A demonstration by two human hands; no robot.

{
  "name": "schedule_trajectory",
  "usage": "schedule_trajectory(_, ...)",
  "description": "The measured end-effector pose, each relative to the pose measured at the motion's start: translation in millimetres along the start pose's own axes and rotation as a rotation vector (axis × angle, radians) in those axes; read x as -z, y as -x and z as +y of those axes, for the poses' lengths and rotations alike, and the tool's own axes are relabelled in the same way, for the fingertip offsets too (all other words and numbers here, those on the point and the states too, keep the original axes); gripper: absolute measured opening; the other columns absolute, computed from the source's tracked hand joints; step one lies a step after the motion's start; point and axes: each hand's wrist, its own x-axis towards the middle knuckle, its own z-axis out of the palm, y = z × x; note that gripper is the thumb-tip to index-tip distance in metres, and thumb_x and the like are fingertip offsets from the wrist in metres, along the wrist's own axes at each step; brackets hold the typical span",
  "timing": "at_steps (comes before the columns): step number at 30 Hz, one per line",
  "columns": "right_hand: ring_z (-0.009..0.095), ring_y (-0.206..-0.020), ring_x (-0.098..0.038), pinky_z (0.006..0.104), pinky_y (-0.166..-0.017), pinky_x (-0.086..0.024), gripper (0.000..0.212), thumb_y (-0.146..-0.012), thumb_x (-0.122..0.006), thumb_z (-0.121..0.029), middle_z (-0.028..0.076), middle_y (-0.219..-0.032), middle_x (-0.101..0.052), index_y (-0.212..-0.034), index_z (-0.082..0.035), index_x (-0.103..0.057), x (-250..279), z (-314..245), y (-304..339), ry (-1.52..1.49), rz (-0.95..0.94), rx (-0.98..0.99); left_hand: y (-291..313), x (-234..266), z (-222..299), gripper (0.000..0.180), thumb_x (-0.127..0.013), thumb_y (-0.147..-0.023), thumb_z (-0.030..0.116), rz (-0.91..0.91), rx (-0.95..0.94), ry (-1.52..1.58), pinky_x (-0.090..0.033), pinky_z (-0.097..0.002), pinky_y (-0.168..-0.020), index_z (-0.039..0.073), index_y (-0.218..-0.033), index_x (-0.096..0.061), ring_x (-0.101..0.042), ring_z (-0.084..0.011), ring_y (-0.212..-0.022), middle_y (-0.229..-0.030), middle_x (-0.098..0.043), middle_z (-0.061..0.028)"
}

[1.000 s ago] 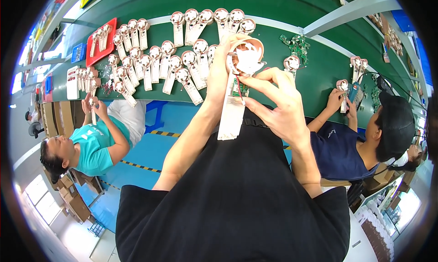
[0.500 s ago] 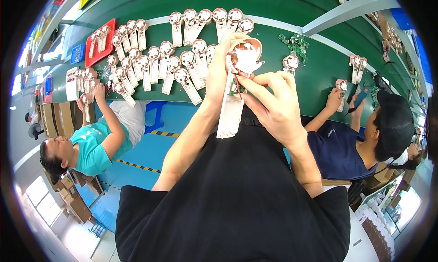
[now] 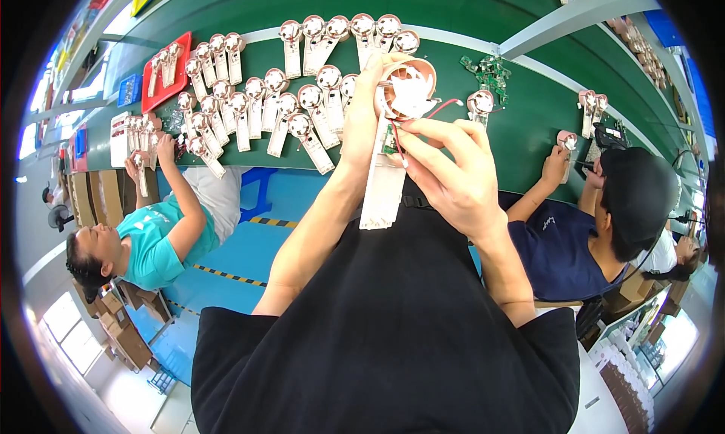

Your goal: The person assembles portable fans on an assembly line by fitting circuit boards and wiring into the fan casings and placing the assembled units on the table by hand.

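Red wire (image 3: 444, 106) sprung out right. Left hand (image 3: 361, 124) clasps fan (image 3: 384, 183); right hand (image 3: 455, 166) at board (image 3: 390, 141), grip unclear. Likely wire-routing; next wants precision.

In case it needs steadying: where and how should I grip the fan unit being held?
Probably pinch the handle by its side edges near the lower end, coming from the near side: that part is long, straight and clear of fingers, while the left hand holds the round head and the right hand is at the green board.
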Motion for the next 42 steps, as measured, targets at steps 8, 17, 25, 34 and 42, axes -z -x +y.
schedule_trajectory(8, 0.016, -0.079, -0.060, 0.0332, -0.078, -0.044, 0.033, -0.072, -0.076, -0.011, 0.004, -0.106, -0.065, -0.104, -0.007, -0.068, 0.3, -0.6, -2.6, 0.106, -0.016, 0.090, -3.5, 4.3, -0.6, 0.050, -0.032, -0.102, 0.042, 0.022, 0.000, 0.053, -0.057, -0.0286, -0.070, 0.001, -0.111, -0.060, -0.067, -0.0168, -0.079, -0.094, -0.068, -0.0118)
schedule_trajectory(17, 0.015, -0.079, -0.060, 0.0327, -0.076, -0.044, 0.031, -0.072, -0.077, -0.012, 0.002, -0.103, -0.066, -0.102, -0.009, -0.070, -3.5, 10.1, -3.5, 0.020, -0.056, 0.078, -4.5, 10.9, -5.1, 0.052, -0.031, -0.102, 0.044, -0.004, -0.054, 0.022, -0.057, -0.0277, -0.066, 0.000, -0.111, -0.058, -0.066, -0.0167, -0.076, -0.095, -0.068, -0.0123)
schedule_trajectory(25, 0.016, -0.076, -0.058, 0.0291, -0.074, -0.044, 0.026, -0.073, -0.078, -0.011, -0.001, -0.099, -0.067, -0.098, -0.011, -0.071, -10.6, 12.7, 0.2, -0.068, 0.007, -0.021, -4.9, 3.6, -6.1, 0.043, -0.030, -0.103, 0.035, -0.038, 0.009, 0.223, -0.055, -0.0266, -0.070, 0.001, -0.107, -0.056, -0.064, -0.0150, -0.080, -0.092, -0.066, -0.0114)
schedule_trajectory(34, 0.015, -0.081, -0.059, 0.0290, -0.076, -0.043, 0.026, -0.072, -0.078, -0.012, -0.002, -0.099, -0.066, -0.097, -0.010, -0.071, -5.1, 17.0, -3.2, -0.086, -0.025, -0.012, -5.2, -1.9, -10.0, 0.049, -0.032, -0.102, 0.042, -0.049, 0.013, 0.212, -0.055, -0.0281, -0.070, 0.000, -0.105, -0.059, -0.065, -0.0172, -0.081, -0.090, -0.066, -0.0148)
schedule_trajectory(42, 0.018, -0.086, -0.061, 0.0318, -0.078, -0.044, 0.032, -0.071, -0.079, -0.012, 0.002, -0.101, -0.066, -0.101, -0.009, -0.068, -4.7, 8.4, -2.1, -0.017, -0.036, -0.033, -9.4, 2.3, -13.5, 0.053, -0.030, -0.102, 0.045, -0.103, 0.086, 0.332, -0.055, -0.0286, -0.070, 0.000, -0.104, -0.059, -0.065, -0.0169, -0.082, -0.090, -0.067, -0.0147)
